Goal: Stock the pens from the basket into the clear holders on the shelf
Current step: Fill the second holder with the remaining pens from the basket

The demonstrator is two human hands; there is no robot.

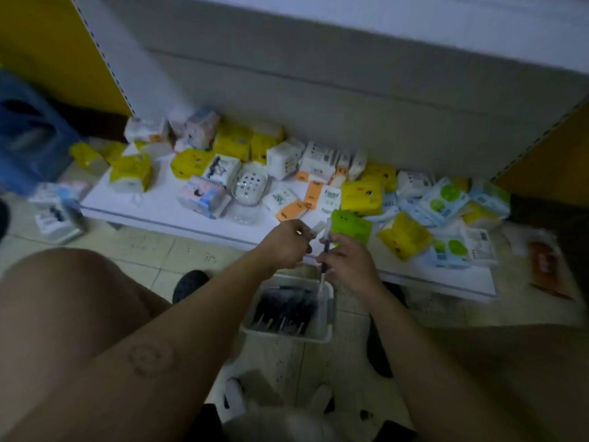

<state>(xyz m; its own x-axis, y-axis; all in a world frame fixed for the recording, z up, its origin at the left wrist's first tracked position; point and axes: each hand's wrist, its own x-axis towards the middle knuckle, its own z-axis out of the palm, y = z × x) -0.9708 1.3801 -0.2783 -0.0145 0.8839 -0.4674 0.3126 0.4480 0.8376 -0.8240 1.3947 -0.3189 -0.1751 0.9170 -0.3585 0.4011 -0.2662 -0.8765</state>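
Two hands close above a clear plastic basket (288,335), right hand (348,263) gripping a slim dark pen (325,250), left hand (283,243) pinching a blurred pale piece (318,227).

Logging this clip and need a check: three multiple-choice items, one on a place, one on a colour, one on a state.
1. Where does the basket stand? A on the shelf; B on the floor; C on a knee.
2. What colour is the pack nearest the right hand? A green; B red; C black.
3. What is the right hand doing? A hanging idle; B gripping a pen; C pressing the shelf.
Key: 1 B, tiles surround it; 2 A, bright green wrapper; 3 B, fingers curl round the pen.
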